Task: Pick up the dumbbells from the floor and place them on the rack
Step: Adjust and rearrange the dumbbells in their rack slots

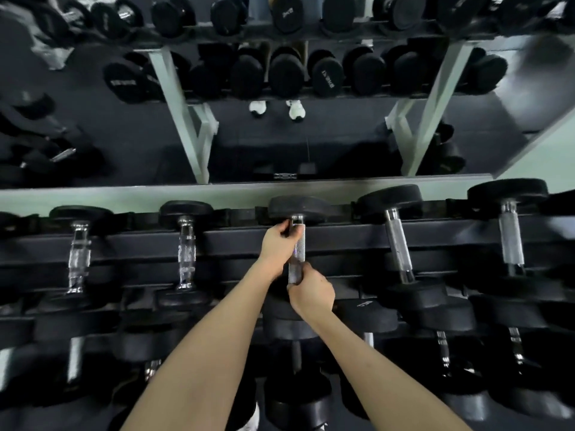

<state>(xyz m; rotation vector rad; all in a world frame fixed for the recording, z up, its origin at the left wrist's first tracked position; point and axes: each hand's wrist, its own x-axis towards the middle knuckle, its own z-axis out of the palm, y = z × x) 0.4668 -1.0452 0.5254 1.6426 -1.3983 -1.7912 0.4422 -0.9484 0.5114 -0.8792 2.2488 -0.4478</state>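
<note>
On the rack (342, 241), both hands' fingers (287, 227) grip one dumbbell (295, 253).

The dumbbell (296, 244) has black heads and a silver, cross-hatched handle. The rack (342, 231) is black — its uprights pale grey-green.

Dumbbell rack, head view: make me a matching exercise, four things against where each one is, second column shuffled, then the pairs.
Things:
1. left hand
2. right hand
3. held dumbbell
4. white shoes

Places:
A. near end of the knurled handle
B. in the mirror, below the reflected shelves
C. far end of the handle, by the back head
D. top shelf of the rack, between other dumbbells

Pairs: 1-C, 2-A, 3-D, 4-B
</note>
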